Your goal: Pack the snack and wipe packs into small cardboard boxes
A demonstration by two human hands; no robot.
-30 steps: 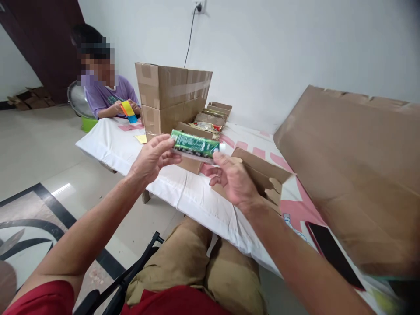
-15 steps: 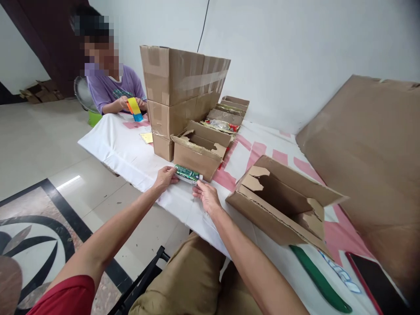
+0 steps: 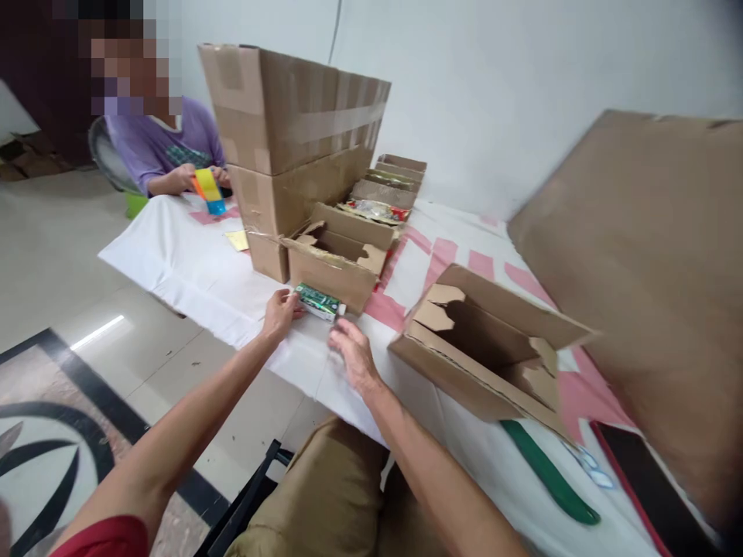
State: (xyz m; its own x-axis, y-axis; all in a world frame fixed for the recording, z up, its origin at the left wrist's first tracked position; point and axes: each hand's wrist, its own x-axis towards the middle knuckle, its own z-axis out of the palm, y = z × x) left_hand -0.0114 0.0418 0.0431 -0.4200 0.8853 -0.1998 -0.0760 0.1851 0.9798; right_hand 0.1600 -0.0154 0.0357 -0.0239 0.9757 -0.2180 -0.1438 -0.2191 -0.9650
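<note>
A small green printed carton with a white edge lies low over the front of the table, just before an open cardboard box. Its left end is held between the thumb and fingers of my left hand. A pale end flap sticks out on the carton's right. Just below that flap, my right hand is apart from the carton, fingers spread and slightly blurred. To the right of this hand stands a larger open cardboard box with its flaps up.
Stacked taped cartons rise behind my left hand. A person in a purple top sits beyond, holding a yellow, orange and blue item. A green curved object and a phone lie at right. A large cardboard sheet leans behind.
My right hand has let go of the carton's right end and drawn slightly back, fingers opening. My left hand still holds the other end. The whole view has shifted a little.
</note>
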